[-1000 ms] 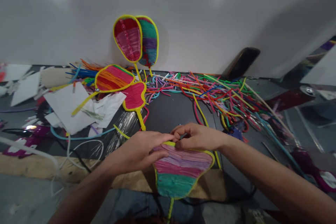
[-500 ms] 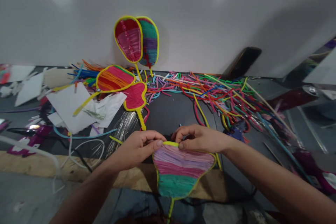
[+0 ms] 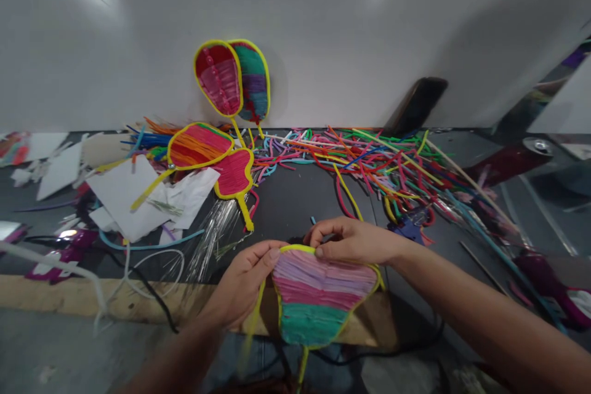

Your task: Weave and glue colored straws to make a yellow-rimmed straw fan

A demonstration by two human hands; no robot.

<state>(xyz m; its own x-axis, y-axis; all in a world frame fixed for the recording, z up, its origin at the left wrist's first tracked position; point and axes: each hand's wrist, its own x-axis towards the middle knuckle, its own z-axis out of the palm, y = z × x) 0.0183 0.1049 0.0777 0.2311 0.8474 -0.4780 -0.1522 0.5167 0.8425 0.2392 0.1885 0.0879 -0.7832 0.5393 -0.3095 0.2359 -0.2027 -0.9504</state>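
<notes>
A fan-shaped pipe-cleaner craft [image 3: 318,295], striped pink, lilac, magenta and green, is held upright above the table's front edge. Its rim and its handle, which points down, are yellow. My left hand [image 3: 247,280] pinches the yellow pipe cleaner [image 3: 257,308] at the upper left corner of the rim, and a loose length of it hangs blurred below that hand. On the top edge, my right hand [image 3: 353,243] grips the fan between thumb and fingers. Some of its fingertips are hidden behind the fan.
Two finished-looking fans [image 3: 219,77] lean on the white wall; two more [image 3: 233,173] lie at left. Loose pipe cleaners [image 3: 369,163] are heaped at the back. Paper scraps [image 3: 127,194], a purple glue gun [image 3: 62,255], a phone [image 3: 418,104] and a red can [image 3: 512,160] surround the workspace.
My left hand has moved down and slightly left along the fan's corner, and the loose yellow end now hangs below it. My right hand stays on the top edge. The view has shifted slightly.
</notes>
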